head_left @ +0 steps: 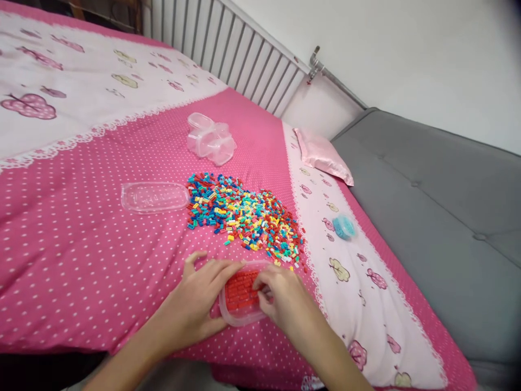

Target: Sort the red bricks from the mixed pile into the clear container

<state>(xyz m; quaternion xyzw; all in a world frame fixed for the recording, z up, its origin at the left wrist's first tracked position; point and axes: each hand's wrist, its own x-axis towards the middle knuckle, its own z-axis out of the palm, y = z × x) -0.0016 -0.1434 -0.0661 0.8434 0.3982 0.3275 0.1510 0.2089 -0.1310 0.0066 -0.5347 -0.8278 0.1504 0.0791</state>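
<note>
Clasps clear tray [241,321] in left grip [201,304]; rests right grip [283,296] on its red bricks [239,294], cannot tell if pinching; mixed pile [244,217] just beyond.

White wall [407,54], ribbed white radiator [244,54], grey pipe [338,82], grey tufted sofa [439,206] beside pink polka-dot bedspread [81,260].

We see clear glossy plastic in the box [240,309], lid [154,196] and tubs [211,140]; the bedspread [81,244] is matt cloth, the pillow [323,155] shiny satin.
</note>
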